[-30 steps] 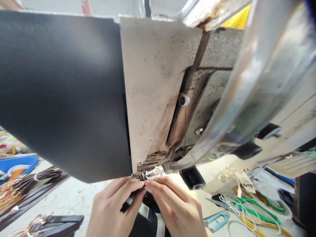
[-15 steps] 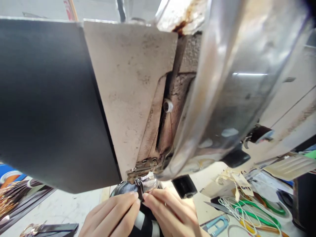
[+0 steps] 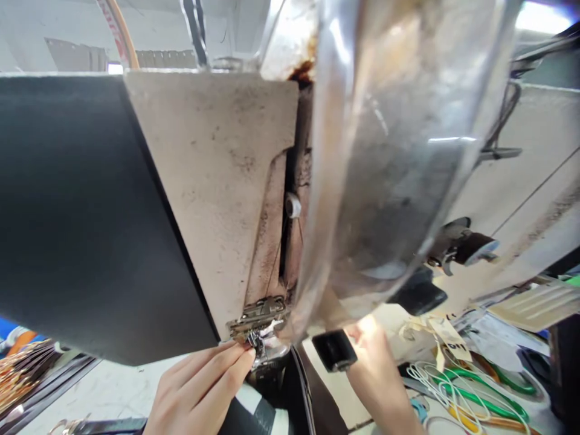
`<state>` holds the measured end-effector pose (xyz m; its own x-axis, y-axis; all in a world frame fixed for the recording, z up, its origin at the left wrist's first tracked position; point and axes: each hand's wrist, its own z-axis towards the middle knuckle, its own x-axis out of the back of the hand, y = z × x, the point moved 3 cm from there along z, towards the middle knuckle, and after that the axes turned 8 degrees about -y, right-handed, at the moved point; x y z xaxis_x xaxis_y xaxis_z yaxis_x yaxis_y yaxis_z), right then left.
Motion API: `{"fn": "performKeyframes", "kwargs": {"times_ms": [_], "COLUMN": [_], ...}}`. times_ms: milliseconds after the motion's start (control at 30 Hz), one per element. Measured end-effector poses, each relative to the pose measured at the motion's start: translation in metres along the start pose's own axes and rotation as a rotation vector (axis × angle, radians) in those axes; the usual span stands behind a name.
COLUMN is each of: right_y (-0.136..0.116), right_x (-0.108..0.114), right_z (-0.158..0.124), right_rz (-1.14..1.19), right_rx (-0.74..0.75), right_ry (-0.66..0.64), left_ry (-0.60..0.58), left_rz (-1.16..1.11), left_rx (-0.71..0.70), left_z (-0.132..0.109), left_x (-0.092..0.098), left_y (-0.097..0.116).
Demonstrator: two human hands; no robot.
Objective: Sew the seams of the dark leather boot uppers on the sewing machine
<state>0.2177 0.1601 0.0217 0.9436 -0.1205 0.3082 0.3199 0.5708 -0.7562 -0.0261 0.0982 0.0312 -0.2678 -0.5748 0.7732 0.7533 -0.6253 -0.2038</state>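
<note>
Your left hand [image 3: 199, 386] is at the bottom of the view, and its fingers [image 3: 229, 362] are pinched narrow on the edge of the black strap with a white stripe [image 3: 254, 414], right under the small shiny metal foot [image 3: 258, 317] of the big dirty beige sewing machine [image 3: 212, 181]. The strap lies on the white desk [image 3: 122, 380] below the foot, and its front end sits just beside your fingertips. Your right hand [image 3: 378, 374] is away from the strap, up near the black knob [image 3: 334, 350] under the curved shiny metal cover [image 3: 399, 157]; I cannot tell if its fingers are wide or closed, because the cover hides them. To do this well, I think you should keep the strap flat and straight under the foot, and keep your fingertips to the side of the needle spot, not under it. Hold the strap gently so it does not slide or twist. It looks best to go slowly, since one hand alone is guiding it. On your right lie green, yellow and white cords [image 3: 471, 393] and paper tags [image 3: 446, 341]; on your left lies a bunch of thin gold and dark strips [image 3: 25, 368]. Keep them all well apart from the strap.
</note>
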Motion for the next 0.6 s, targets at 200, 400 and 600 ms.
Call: {"fn": "performKeyframes", "kwargs": {"times_ms": [200,400,600], "right_y": [-0.018,-0.039,-0.04], "right_x": [-0.007,-0.023,-0.027], "right_z": [-0.003,0.0,0.0], "right_rz": [-0.058,-0.417,-0.444], "right_rx": [0.249,0.504,0.499], "right_ry": [-0.278,-0.405,-0.414], "left_ry": [0.024,0.062,0.034], "left_rz": [0.005,-0.148,-0.209], "left_rx": [0.036,0.15,0.162], "left_z": [0.004,0.015,0.018], "left_x": [-0.003,-0.006,-0.004], "left_y": [-0.004,-0.005,-0.004]}}
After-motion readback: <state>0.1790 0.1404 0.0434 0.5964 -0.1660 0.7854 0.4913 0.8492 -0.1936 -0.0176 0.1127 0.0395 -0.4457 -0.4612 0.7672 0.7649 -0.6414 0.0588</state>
